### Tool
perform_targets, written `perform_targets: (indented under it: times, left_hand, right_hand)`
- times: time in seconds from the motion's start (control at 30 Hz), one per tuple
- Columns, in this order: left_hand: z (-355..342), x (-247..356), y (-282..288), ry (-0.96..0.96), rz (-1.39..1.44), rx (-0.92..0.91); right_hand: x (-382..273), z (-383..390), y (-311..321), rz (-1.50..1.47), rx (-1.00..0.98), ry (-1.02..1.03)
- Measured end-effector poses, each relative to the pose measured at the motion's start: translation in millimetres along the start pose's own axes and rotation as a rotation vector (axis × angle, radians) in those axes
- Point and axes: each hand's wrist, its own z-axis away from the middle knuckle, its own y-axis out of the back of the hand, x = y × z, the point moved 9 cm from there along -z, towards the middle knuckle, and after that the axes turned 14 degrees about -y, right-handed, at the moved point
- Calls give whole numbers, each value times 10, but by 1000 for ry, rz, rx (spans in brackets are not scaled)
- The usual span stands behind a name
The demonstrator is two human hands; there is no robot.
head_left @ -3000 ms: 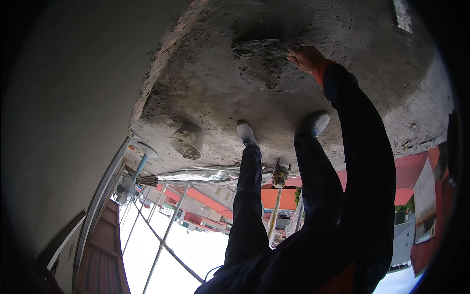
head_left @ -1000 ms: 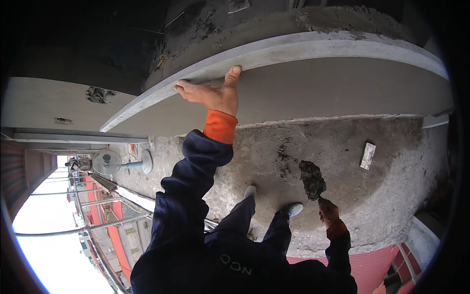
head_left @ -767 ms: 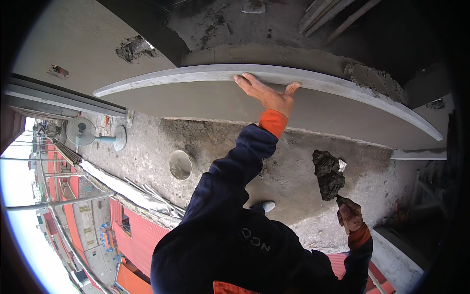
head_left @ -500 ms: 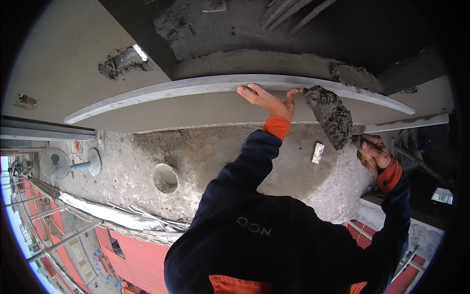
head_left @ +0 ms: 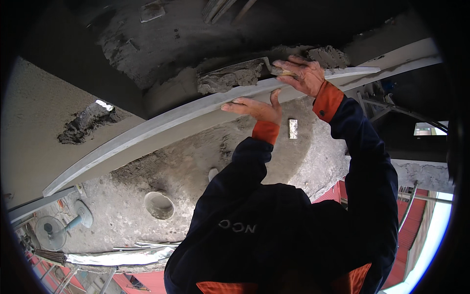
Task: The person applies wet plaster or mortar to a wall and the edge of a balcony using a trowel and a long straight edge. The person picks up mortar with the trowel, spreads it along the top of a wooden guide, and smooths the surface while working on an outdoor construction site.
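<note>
My left hand [head_left: 255, 108] lies against a long grey straightedge [head_left: 122, 138], fingers stretched out along it and thumb raised. That straightedge runs along the edge of a plastered ledge. Over the ledge, my right hand [head_left: 304, 75] is closed round the handle of a trowel [head_left: 267, 66]. The trowel's blade sits just behind the straightedge, to the left of my right hand. Grey wet mortar [head_left: 232, 78] covers much of the blade; whether its underside touches the ledge is hidden. Another rough lump of mortar [head_left: 329, 56] lies on the ledge beyond my right hand.
On the rough floor below are a round bucket [head_left: 159, 205], a small shiny block [head_left: 293, 128] and a standing fan [head_left: 51, 232]. A ragged hole [head_left: 88, 122] breaks the plastered wall at left. Scaffold poles [head_left: 66, 279] stand beyond the floor's edge at lower left.
My right hand has carried the mortar-loaded trowel up and leftward, from beside the straightedge to over the ledge. My left hand stays on the straightedge. The view has tilted.
</note>
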Motion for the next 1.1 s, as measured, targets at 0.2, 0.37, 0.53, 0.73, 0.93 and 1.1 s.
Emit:
perform_targets:
  times: [0.2, 0.37, 0.53, 0.73, 0.93, 1.1]
  left_hand:
    - [-2, -55, -49, 27, 0, -35]
    - [7, -28, -62, 38, -2, -28]
    - [65, -67, -91, -25, -38, -54]
    - [-31, -12, -15, -24, -111, -5]
    - [-23, 11, 43, -49, -154, -10]
    - [-49, 59, 73, -66, -212, 9]
  right_hand:
    - [535, 312, 779, -233, 47, -155]
    - [588, 576, 1151, -233, -95, -192]
    - [230, 157, 1008, -352, -407, -170]
    - [-965, -792, 485, 79, -530, 456]
    - [-613, -998, 289, 190, -495, 543]
    - [-196, -909, 254, 212, -513, 609]
